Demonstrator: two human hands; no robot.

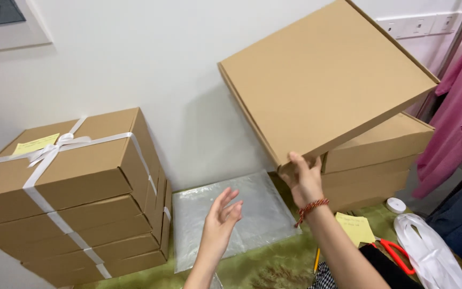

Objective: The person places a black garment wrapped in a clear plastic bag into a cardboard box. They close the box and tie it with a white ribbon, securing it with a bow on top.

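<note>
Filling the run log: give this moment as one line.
right hand: lifts flat box | left hand: open, empty | below: plastic bag

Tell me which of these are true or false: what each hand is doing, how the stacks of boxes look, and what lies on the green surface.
1. The right hand grips a flat cardboard box by its lower corner, tilted in the air. True.
2. The left hand also holds that box. False: it is open and empty, apart from the box, above a clear plastic bag.
3. The stack of boxes on the left is tied with white ribbon. True.
4. The stack on the right is tied with ribbon too. False: no ribbon shows on it.
5. Red-handled scissors lie near a yellow sticky note. True.
</note>
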